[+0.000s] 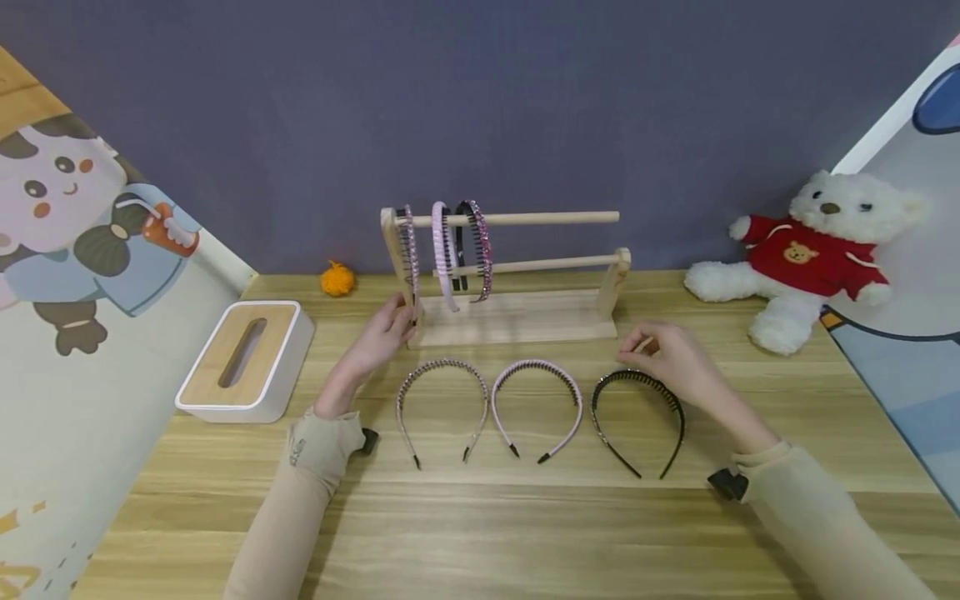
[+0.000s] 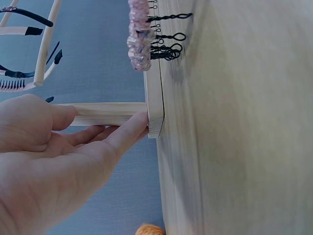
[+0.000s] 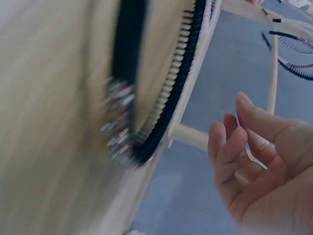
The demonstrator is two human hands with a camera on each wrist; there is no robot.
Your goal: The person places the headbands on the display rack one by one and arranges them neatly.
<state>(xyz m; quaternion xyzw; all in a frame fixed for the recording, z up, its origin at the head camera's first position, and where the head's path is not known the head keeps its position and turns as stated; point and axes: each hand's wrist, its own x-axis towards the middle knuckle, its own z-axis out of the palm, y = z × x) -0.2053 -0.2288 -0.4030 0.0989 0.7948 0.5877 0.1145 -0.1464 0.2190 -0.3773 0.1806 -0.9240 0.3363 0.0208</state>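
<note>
Laid in a row at lower centre: a beaded headband (image 1: 442,362), a lilac headband (image 1: 536,364) and a black headband (image 1: 633,374), with the right hand (image 1: 673,358) held near the black one, fingers loosely bent. At centre, the left upright of the wooden rack (image 1: 517,321) is gripped low by the left hand (image 1: 377,337), thumb and fingers clamped about it. More headbands (image 1: 441,250) are hung on the rail's left half; a white bear (image 1: 813,242) is seated at upper right.
</note>
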